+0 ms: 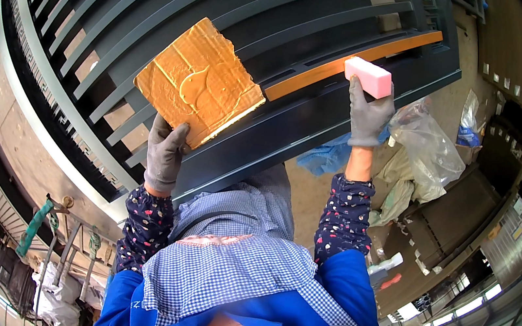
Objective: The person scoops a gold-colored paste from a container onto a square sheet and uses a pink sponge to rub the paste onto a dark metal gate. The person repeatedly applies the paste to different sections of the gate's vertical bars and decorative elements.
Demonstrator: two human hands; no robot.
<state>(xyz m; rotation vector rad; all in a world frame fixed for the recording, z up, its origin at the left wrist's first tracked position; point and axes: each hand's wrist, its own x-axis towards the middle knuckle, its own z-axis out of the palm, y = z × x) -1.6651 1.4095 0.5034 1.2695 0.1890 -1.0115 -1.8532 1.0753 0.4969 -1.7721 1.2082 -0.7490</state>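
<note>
With fingers of left hand (165,156) gripping cardboard (183,54) at eleven o'clock, of right hand (370,117) pinching sponge (371,78) at one, by the orange bar (319,74). Could spill paint (195,88) onto dark rail (299,125) by tipping cardboard; could smear by overloading sponge.

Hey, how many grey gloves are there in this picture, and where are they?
2: one on the left hand, holding the cardboard, and one on the right hand, holding the pink block. Others may be hidden from view.

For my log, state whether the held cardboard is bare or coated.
Coated: glossy orange-brown material spreads across the cardboard, pooled thicker near its middle.
</note>
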